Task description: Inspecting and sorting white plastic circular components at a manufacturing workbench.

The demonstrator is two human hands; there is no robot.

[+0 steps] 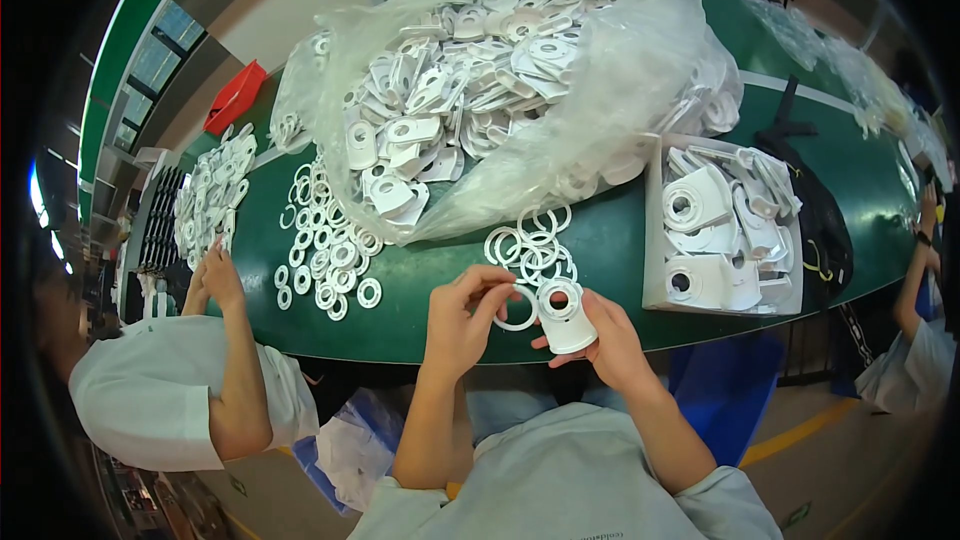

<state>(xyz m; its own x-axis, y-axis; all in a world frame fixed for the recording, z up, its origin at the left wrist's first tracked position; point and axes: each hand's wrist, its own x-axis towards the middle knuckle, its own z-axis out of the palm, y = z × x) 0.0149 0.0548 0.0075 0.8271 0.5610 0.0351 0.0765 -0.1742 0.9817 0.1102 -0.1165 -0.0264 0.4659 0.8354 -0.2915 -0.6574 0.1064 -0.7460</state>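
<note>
Left hand: the left hand (462,315) pinches a thin white ring (517,308) in closed fingers, over the table's near edge.
Right hand: the right hand (600,335) has its fingers wrapped around a white plastic part (563,315), touching the ring.
Table: the green table (610,240) carries loose rings (535,245) just behind the hands.
Far side: a clear bag of white parts (500,80).
Right side: a white box (725,225) of parts.

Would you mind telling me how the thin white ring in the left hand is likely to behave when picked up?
The white ring looks thin and flat, so it is probably very light. The left hand holds it by fingertips alone, which suggests little weight. Being round, it may roll if set on edge; lying flat like the loose rings on the green table, it should stay put.
</note>
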